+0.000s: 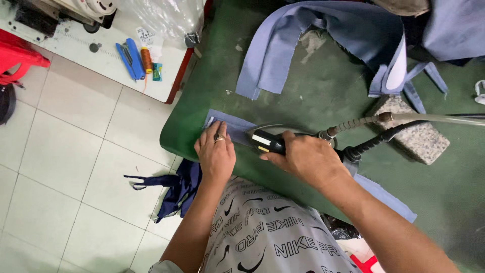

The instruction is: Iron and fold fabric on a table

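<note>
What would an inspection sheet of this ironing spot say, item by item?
Surface: green padded table, worn and marked in places.
Job's things: long blue fabric strip lying flat; steam iron resting on it.
Clutter: heap of blue fabric pieces at the far side; granite block; scrap of lint.
Hands: left hand presses the strip flat; right hand grips the iron's handle.
Cables: grey hose and black cord run from the iron to the right.
Surroundings: tiled floor; dark blue cloth hanging off the table edge; white sewing table with thread spool and blue tools.
</note>
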